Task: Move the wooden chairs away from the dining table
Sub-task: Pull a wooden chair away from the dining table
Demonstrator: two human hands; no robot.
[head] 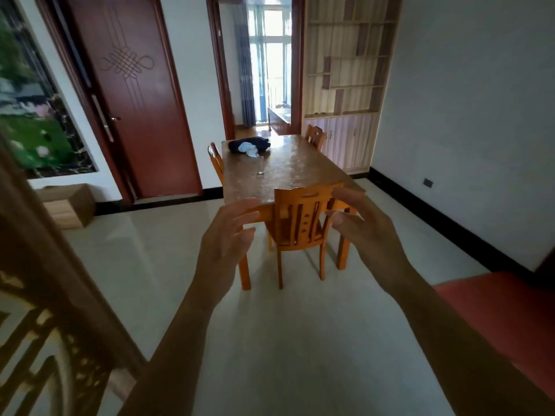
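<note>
Approaching: left hand point(228, 232) and right hand point(360, 226), empty with fingers spread, seem short of the nearest chair point(300, 223); next, grip its backrest and pull.

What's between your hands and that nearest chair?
Only bare pale floor, in the head view; left hand and right hand hover open, short of the chair.

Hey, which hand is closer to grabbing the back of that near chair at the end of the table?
Probably the right hand: its open fingers line up with the top rail of the near chair. The left hand sits lower, off to the backrest's side. Neither touches it.
</note>
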